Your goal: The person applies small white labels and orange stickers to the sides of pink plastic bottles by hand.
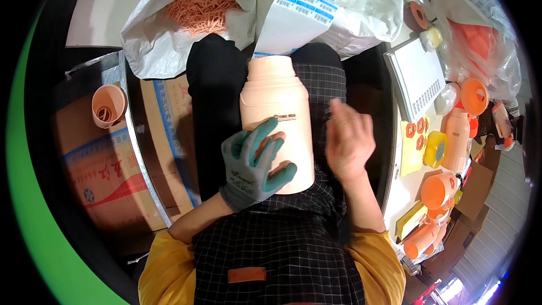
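Observation:
A peach-coloured thermos flask [282, 152] lies along my lap, its capped neck pointing away from me. My left hand [251, 161], in a grey and green glove, lies over the flask's lower left side with bent fingers on its front and holds it. A small dark printed mark [288, 117] shows on the body just past the gloved fingertips. To the right of the flask, apart from it, is my bare right hand [350, 138]. Its fingers are drawn together and slightly blurred; whatever they may hold is too small to make out. A sheet of blue and white labels [296, 11] stands beyond the flask's neck.
A white sack of pink-orange strips [206, 8] stands at the far left, beside a clear plastic bag [367, 5]. The right-hand table holds a white stack of sheets [416, 79], a yellow sponge [435, 148] and another flask [456, 138]. At left, an orange cup [109, 104] sits on cardboard.

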The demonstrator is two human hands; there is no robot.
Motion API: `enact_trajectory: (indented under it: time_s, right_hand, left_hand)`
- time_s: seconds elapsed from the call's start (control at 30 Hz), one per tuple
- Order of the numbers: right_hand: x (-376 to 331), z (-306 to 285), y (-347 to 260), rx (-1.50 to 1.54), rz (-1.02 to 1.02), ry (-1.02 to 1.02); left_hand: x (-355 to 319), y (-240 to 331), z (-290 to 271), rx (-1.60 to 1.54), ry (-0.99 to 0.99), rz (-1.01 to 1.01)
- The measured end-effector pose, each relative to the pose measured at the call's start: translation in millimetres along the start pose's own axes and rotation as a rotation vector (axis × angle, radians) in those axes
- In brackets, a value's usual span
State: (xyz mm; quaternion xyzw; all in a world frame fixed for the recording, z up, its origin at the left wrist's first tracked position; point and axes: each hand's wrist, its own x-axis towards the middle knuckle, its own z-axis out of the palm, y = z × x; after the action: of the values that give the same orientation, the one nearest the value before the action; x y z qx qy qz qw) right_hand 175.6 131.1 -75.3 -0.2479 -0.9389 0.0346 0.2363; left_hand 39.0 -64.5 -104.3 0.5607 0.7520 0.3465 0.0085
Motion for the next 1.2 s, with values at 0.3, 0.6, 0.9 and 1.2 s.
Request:
enact_trajectory:
  time_s: [0.3, 0.6, 0.9, 1.2]
  right_hand:
    - [0.1, 35.5, -38.1, 0.673, 0.112, 0.142]
    - [-18.1, 20.1, -88.1, 1.116, 0.172, 0.145]
    - [-28.1, -20.0, -53.5, 1.176, 0.159, 0.439]
    - [-80.1, -40.8, 32.4, 0.493, 0.605, 0.254]
  left_hand:
    - [14.1, -22.3, -13.6, -0.007, 0.020, 0.084]
    - [142.3, -101.9, -50.6, -0.328, -0.301, -0.265]
    - [119.9, -134.7, -34.4, -0.927, -0.390, -0.162]
    - [144.4, -80.3, -25.7, 0.081, 0.099, 0.119]
